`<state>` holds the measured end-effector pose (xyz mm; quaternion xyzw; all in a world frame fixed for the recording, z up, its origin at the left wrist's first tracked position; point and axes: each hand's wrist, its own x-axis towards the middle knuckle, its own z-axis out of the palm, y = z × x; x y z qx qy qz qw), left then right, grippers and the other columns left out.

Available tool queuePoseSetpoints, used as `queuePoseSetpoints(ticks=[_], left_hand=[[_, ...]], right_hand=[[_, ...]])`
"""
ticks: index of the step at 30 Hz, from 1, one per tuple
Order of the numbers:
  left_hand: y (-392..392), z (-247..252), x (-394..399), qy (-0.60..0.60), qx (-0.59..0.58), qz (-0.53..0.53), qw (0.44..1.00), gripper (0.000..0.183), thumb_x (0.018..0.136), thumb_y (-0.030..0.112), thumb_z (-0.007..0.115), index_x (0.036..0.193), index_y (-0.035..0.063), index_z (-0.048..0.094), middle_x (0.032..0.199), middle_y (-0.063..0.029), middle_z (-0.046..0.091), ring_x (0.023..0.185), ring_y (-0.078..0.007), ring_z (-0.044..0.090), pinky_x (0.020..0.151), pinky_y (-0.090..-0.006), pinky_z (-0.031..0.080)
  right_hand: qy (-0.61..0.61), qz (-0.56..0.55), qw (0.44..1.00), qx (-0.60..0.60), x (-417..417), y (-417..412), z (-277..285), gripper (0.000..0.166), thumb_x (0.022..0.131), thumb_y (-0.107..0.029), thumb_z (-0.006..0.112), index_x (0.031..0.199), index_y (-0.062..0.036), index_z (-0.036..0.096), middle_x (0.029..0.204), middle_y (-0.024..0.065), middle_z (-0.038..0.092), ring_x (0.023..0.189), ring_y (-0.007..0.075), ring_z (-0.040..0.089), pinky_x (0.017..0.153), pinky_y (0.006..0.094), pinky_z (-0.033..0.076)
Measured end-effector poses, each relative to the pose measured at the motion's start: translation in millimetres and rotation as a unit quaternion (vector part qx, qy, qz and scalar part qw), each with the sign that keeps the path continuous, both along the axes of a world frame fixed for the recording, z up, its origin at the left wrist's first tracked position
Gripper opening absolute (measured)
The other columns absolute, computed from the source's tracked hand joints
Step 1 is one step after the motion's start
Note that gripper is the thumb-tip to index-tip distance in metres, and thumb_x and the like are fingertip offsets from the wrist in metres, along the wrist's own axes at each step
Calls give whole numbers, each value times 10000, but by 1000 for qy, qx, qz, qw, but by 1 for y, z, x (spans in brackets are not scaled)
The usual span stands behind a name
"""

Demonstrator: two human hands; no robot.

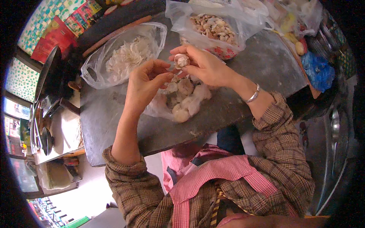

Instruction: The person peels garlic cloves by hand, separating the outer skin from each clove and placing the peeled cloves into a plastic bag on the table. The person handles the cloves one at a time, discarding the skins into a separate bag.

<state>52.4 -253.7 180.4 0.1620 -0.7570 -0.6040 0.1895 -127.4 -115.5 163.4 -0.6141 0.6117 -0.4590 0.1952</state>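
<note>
My right hand (206,67) holds a garlic bulb (181,60) between thumb and fingers, above the worktop (111,119). Just left of the bulb is my left hand (148,81), its fingers bent, with a gap between thumb and forefinger; nothing shows in it. Below both hands, an open clear plastic bag (155,105) contains several whole garlic bulbs (185,87). Papery garlic skins (129,58) fill another clear bag (95,68) to the left. Beyond my right hand, loose garlic cloves (214,28) lie in a white plastic bag (182,18) with red print.
A wooden rolling pin (122,31) lies along the far left edge. At right are a crumpled blue plastic bag (318,71) and a wooden board edge (302,65). Pans (47,141) and a pale counter (64,134) stand on the left.
</note>
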Motion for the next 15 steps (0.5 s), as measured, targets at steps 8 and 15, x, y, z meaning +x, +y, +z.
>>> queuePoseSetpoints(ticks=[8, 15], left_hand=[[8, -10, -7, 51, 37, 6, 998, 192, 895, 52, 699, 1070, -27, 683, 911, -70, 731, 796, -101, 668, 701, -236, 539], [6, -16, -7, 82, 53, 28, 995, 125, 904, 27, 675, 1005, -42, 700, 864, -69, 724, 740, -102, 661, 670, -238, 539]], right_hand=[[80, -12, 994, -66, 9, 4, 8, 407, 885, -24, 709, 1285, -42, 629, 1123, 64, 652, 964, 147, 666, 820, 291, 566], [80, -35, 992, -95, 10, 6, 10, 408, 804, -26, 806, 1195, -34, 691, 1051, 45, 667, 923, 115, 665, 768, 251, 566]])
